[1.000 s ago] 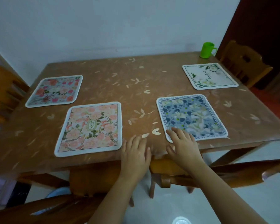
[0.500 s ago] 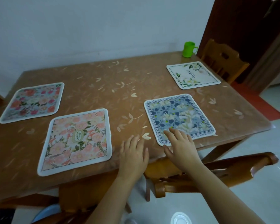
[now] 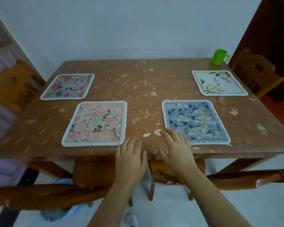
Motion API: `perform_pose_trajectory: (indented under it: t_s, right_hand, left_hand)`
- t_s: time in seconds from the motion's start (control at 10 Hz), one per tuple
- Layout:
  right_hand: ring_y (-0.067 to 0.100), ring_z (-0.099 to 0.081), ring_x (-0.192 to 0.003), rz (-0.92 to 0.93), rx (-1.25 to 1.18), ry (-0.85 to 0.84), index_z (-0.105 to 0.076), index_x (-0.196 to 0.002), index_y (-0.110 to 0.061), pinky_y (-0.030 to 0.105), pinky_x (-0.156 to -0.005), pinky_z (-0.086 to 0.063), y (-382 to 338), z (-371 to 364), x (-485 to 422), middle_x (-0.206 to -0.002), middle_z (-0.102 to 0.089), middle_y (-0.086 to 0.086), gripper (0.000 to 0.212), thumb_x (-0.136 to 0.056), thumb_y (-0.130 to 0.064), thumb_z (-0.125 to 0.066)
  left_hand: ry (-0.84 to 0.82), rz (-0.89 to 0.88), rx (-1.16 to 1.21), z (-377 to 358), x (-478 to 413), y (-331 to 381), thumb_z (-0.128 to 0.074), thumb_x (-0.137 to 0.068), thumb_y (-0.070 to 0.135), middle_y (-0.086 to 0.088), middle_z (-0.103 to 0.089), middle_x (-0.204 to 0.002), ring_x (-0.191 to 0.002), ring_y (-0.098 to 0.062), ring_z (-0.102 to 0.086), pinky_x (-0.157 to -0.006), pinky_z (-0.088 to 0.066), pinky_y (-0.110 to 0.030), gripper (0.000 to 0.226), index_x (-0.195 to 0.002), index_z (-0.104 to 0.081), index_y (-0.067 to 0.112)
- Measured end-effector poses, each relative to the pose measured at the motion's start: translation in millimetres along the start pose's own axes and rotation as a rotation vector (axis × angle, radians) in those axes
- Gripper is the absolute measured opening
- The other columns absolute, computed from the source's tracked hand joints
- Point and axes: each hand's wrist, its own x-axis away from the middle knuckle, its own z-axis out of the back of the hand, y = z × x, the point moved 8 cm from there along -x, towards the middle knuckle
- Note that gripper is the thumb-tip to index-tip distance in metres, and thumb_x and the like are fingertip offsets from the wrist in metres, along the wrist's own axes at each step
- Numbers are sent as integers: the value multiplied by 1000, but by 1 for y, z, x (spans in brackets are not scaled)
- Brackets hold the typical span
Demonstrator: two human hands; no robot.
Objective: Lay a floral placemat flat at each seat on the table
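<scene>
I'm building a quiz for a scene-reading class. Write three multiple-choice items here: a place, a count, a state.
1. Where is the green cup? A) table's far right corner B) floor C) chair seat
2. How many placemats lie on the table? A) two B) four C) six
3. The right hand is: A) gripping the cup B) resting open-fingered on the blue placemat's near corner C) making a fist
Answers: 1 A, it stands beyond the white placemat. 2 B, two near, two far. 3 B, straight fingers overlap that corner.

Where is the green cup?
In the head view, the green cup stands at the far right corner of the table, just behind the white placemat.
</scene>
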Motion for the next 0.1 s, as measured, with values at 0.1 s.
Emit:
perform_pose_trajectory:
  t_s: [0.1]
  right_hand:
    - [25, -39, -126, 26, -44, 42, -42, -129, -20, 45, -102, -32, -11, 4, 13, -135, -47, 4, 48, -83, -29, -54]
  left_hand:
    - [69, 10, -18, 13, 17, 5, -60, -82, 22, -13, -61, -121, -118, -31, -50, -101, -35, -51, 32, -112, -59, 9]
